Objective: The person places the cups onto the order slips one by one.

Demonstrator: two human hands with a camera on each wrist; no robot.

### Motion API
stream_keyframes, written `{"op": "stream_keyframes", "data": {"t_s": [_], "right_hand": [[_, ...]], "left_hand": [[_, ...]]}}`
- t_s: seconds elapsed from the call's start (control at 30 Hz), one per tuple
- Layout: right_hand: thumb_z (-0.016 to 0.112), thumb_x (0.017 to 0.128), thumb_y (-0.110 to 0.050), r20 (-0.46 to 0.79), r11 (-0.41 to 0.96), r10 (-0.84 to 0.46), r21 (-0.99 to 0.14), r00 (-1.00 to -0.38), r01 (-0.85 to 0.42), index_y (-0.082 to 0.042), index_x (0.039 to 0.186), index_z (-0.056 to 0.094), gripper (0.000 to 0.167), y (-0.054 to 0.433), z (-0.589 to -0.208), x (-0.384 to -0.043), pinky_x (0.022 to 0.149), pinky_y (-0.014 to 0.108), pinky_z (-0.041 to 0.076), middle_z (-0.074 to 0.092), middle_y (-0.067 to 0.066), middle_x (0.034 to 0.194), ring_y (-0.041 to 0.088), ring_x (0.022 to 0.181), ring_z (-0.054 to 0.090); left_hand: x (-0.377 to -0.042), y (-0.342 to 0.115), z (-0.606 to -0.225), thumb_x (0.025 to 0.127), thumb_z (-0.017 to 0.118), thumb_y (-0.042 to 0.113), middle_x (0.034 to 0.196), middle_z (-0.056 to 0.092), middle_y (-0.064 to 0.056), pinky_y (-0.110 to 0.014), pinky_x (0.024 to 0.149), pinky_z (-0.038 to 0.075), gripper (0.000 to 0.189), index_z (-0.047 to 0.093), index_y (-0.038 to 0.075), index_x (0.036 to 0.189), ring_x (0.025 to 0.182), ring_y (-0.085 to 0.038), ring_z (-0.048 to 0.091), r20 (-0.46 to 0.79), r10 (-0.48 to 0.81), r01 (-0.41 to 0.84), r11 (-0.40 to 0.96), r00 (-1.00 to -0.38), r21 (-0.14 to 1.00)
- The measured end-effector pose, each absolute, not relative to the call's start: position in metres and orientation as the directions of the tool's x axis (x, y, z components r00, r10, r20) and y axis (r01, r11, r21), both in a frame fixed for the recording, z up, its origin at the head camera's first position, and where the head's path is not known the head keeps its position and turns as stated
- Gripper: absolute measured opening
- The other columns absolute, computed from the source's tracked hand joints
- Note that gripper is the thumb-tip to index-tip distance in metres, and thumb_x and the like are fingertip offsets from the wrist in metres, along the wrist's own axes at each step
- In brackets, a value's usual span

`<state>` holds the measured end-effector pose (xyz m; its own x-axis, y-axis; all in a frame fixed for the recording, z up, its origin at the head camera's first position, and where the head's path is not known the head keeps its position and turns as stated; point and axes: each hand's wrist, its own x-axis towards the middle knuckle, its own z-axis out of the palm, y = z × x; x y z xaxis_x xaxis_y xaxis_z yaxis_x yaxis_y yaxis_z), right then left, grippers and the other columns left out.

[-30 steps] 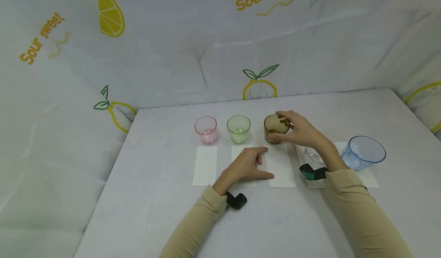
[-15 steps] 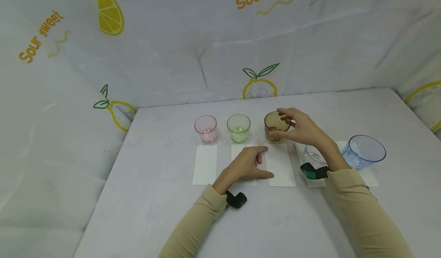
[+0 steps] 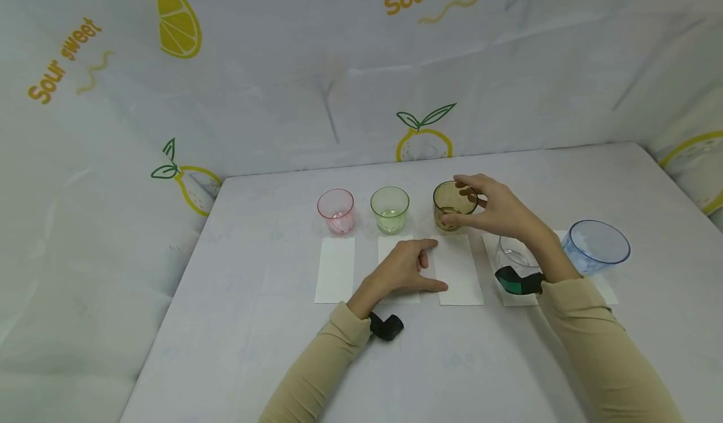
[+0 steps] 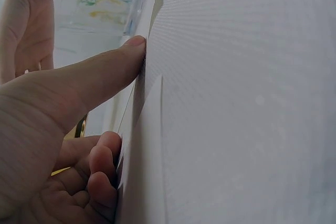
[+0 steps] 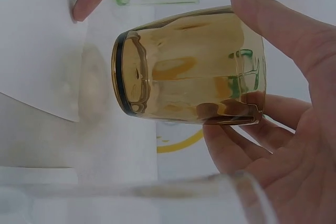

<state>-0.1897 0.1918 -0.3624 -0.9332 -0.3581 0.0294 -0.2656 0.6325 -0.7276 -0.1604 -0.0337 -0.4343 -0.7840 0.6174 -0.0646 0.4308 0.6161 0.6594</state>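
Clasped in right grip (image 3: 497, 208): amber glass (image 5: 189, 66), upright, taken near its rim, thumb on one side, fingers curled round the other; spread only as wide as the glass. Located just beyond third white strip (image 3: 460, 275) from the left, to the right of green glass (image 3: 390, 220), with pink glass (image 3: 339, 220) farther left. Base touching tabletop (image 3: 226, 322) or just above it: cannot tell.

Left grip (image 3: 400, 267): holding nothing; thumb and forefinger extended and spread well apart, other fingers bent. Placed low over second white strip (image 3: 388, 245), both tips reaching the third strip's left side. Thumb tip meeting a white surface in left wrist view.

Behind right forearm (image 3: 604, 341): clear glass (image 3: 513, 255), partly hidden; blue glass (image 3: 594, 248) farther right.
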Motion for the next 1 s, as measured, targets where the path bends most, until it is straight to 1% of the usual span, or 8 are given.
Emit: {"op": "stream_keyframes", "data": {"t_s": [0.17, 0.5, 0.87, 1.0], "right_hand": [[0.083, 0.086, -0.025, 0.038, 0.621, -0.369, -0.734, -0.929, -0.277, 0.006, 0.151, 0.041, 0.084, 0.193, -0.358, -0.186, 0.11, 0.065, 0.042, 0.048, 0.025, 0.146, 0.043, 0.13, 0.051], [0.084, 0.086, -0.024, 0.017, 0.599, -0.384, -0.756, -0.923, -0.264, 0.004, 0.154, 0.037, 0.088, 0.194, -0.35, -0.178, 0.111, 0.063, 0.041, 0.044, 0.025, 0.152, 0.044, 0.135, 0.049], [0.085, 0.084, -0.027, 0.023, 0.579, -0.408, -0.766, -0.913, -0.278, 0.0, 0.154, 0.039, 0.088, 0.197, -0.347, -0.166, 0.111, 0.064, 0.041, 0.046, 0.021, 0.151, 0.041, 0.135, 0.049], [0.086, 0.084, -0.027, 0.022, 0.569, -0.421, -0.773, -0.907, -0.282, 0.0, 0.153, 0.042, 0.086, 0.197, -0.345, -0.162, 0.11, 0.064, 0.042, 0.049, 0.019, 0.147, 0.039, 0.133, 0.049]], "left_hand": [[-0.16, -0.033, -0.434, 0.077, 0.091, 0.032, 0.081, 0.056, 0.004, -0.011, 0.063, 0.038, 0.081, 0.056, 0.0, 0.142, 0.065, 0.0, 0.044, -0.069, 0.617, 0.424, 0.614, -0.784, 0.666], [-0.16, -0.034, -0.434, 0.077, 0.091, 0.03, 0.081, 0.055, 0.003, -0.012, 0.062, 0.036, 0.081, 0.056, -0.001, 0.143, 0.063, 0.0, 0.042, -0.066, 0.614, 0.408, 0.597, -0.787, 0.69], [-0.16, -0.034, -0.435, 0.076, 0.091, 0.03, 0.08, 0.055, 0.003, -0.012, 0.063, 0.037, 0.081, 0.056, 0.0, 0.142, 0.064, -0.001, 0.043, -0.07, 0.612, 0.406, 0.602, -0.788, 0.687], [-0.16, -0.034, -0.436, 0.076, 0.091, 0.03, 0.081, 0.055, 0.003, -0.012, 0.062, 0.037, 0.08, 0.057, 0.0, 0.142, 0.063, -0.001, 0.043, -0.073, 0.613, 0.403, 0.6, -0.787, 0.691]]}}
